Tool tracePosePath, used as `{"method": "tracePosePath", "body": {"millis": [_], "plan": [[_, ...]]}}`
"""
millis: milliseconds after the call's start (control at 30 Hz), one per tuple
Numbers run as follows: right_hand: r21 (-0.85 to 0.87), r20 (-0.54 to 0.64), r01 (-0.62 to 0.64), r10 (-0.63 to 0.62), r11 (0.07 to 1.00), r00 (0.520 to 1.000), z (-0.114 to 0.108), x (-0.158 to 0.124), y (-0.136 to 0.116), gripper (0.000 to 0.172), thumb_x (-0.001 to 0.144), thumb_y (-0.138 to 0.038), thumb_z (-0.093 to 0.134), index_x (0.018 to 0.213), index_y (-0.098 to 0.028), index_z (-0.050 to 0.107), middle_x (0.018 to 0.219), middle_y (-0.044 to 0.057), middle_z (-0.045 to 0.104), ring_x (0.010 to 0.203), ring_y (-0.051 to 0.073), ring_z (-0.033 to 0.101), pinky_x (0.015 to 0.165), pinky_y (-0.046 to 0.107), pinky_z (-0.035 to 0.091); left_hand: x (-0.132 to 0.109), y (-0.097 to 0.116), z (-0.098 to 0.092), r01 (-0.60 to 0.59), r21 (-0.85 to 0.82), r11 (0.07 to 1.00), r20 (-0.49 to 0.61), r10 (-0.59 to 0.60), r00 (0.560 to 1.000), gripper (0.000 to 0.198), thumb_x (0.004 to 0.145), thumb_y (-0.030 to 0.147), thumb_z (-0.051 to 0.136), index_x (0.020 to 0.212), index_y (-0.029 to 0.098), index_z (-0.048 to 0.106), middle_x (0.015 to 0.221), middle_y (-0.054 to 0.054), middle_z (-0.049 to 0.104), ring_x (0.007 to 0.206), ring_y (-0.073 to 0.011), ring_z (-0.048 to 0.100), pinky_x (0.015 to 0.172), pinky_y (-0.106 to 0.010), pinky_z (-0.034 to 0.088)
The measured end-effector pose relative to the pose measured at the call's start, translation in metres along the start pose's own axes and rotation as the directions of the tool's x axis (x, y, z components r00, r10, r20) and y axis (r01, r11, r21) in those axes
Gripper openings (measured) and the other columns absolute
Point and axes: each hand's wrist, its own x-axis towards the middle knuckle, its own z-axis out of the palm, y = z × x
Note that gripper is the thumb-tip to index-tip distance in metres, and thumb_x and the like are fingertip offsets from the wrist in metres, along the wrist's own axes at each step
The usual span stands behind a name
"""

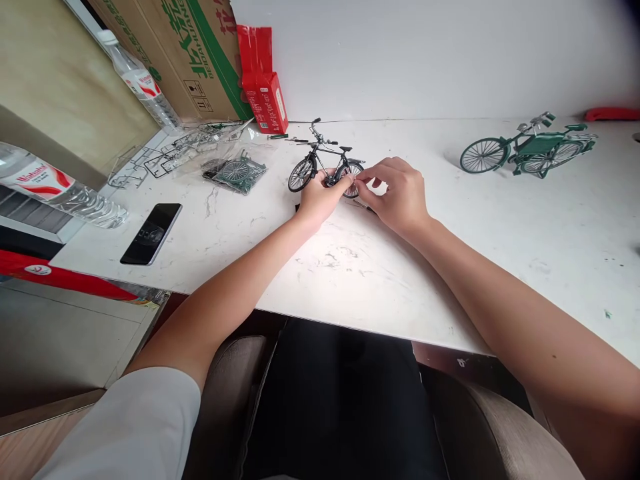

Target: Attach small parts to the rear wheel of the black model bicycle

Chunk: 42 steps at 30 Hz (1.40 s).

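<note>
A small black model bicycle stands upright on the white marble-look table, its front wheel to the left. My left hand pinches at its rear wheel from the near side. My right hand comes in from the right, fingertips pressed together at the same rear wheel and rack. Whatever small part lies between the fingers is hidden.
A finished green model bicycle stands at the far right. A clear bag of green parts and empty part frames lie far left. A black phone, two water bottles, a red box and a cardboard carton line the left side.
</note>
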Motion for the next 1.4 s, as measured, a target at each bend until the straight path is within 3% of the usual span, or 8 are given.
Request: {"method": "tracePosePath", "body": {"millis": [200,500,700,833,1133,1400], "plan": [[-0.029,-0.020,-0.011,0.011,1.000,1.000,-0.001,0.000,-0.002,0.017,0.099,-0.037,0.070,0.090,-0.026,0.079,0.087,0.007,0.076,0.081,0.026,0.067,0.077,0.046,0.056,0.001,0.000,0.001,0.105,-0.035,0.994,0.045,-0.103,0.994,0.014,0.096,0.027,0.080,0.106,0.021,0.072,0.107,-0.007,0.078,0.124,-0.0262,0.073,0.118,-0.044,0.054],[-0.106,0.035,-0.047,0.051,0.993,0.998,-0.001,0.000,-0.004,0.035,0.106,-0.051,0.062,0.088,-0.023,0.072,0.087,0.009,0.074,0.083,0.025,0.065,0.076,0.042,0.052,0.000,0.006,-0.001,0.024,0.103,0.994,0.073,-0.032,0.997,0.014,0.098,0.024,0.073,0.112,0.021,0.074,0.115,-0.005,0.080,0.119,-0.0230,0.075,0.119,-0.043,0.054],[-0.180,0.079,-0.049,0.064,0.982,0.995,-0.004,0.002,-0.011,0.034,0.111,-0.048,0.051,0.091,-0.024,0.065,0.089,0.010,0.072,0.091,0.028,0.063,0.074,0.041,0.049,-0.003,0.009,0.002,0.063,0.060,0.996,0.089,-0.068,0.994,0.016,0.099,0.023,0.072,0.114,0.018,0.071,0.122,-0.008,0.079,0.121,-0.0235,0.076,0.117,-0.042,0.056],[-0.200,0.098,-0.053,0.074,0.978,0.992,-0.003,0.002,-0.011,0.039,0.113,-0.050,0.044,0.087,-0.025,0.060,0.086,0.011,0.069,0.091,0.029,0.061,0.072,0.041,0.046,-0.006,0.009,0.005,0.050,0.049,0.998,0.114,-0.055,0.992,0.014,0.099,0.024,0.072,0.111,0.018,0.071,0.116,-0.007,0.080,0.117,-0.0222,0.078,0.117,-0.041,0.056],[-0.091,0.136,-0.136,0.148,0.986,0.980,-0.001,0.002,-0.007,0.068,0.113,-0.068,0.028,0.068,-0.024,0.053,0.064,0.008,0.057,0.066,0.022,0.051,0.066,0.040,0.036,-0.003,0.000,0.002,0.097,0.060,0.994,0.155,-0.105,0.982,0.027,0.096,0.031,0.079,0.119,0.020,0.070,0.114,-0.005,0.082,0.113,-0.0207,0.080,0.116,-0.040,0.058],[-0.165,0.210,-0.167,0.200,0.972,0.957,-0.002,0.003,-0.012,0.038,0.100,-0.041,0.055,0.069,-0.024,0.043,0.072,0.008,0.064,0.067,0.022,0.050,0.064,0.038,0.029,0.002,-0.006,-0.004,0.070,0.113,0.991,0.140,-0.085,0.987,0.028,0.095,0.031,0.078,0.120,0.020,0.072,0.122,-0.005,0.081,0.121,-0.0210,0.077,0.117,-0.040,0.057]]}}
